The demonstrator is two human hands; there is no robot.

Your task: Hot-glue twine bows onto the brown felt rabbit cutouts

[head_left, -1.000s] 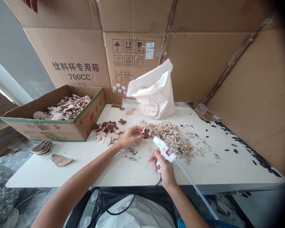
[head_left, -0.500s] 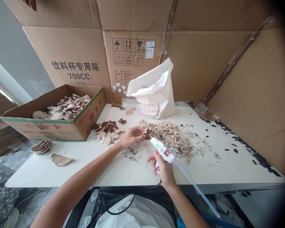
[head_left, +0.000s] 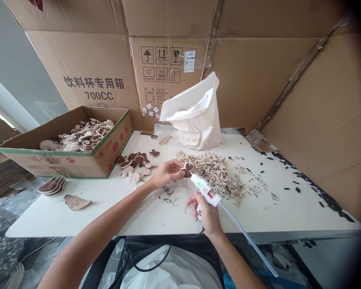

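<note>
Cardboard sheets (head_left: pixel 252 80) wall off a white worktable (head_left: pixel 78 216) as a person's left hand (head_left: pixel 167 174) pinches a brown-and-cream mushroom-shaped piece (head_left: pixel 187 169) between fingers and thumb, angling it toward a hot glue gun (head_left: pixel 205 189) gripped in the right hand (head_left: pixel 207 212). The gun's nozzle sits just beside the piece, though from this view it is hard to say whether they touch. A long clear glue stick (head_left: pixel 246 237) runs from the gun's rear past the table's edge. Pale wooden sticks (head_left: pixel 213 174) heap just beyond the hands, loose pieces (head_left: pixel 134 163) lie to the left, more fill a cardboard box (head_left: pixel 63 166), and a white bag (head_left: pixel 192 116) stands behind.
</note>
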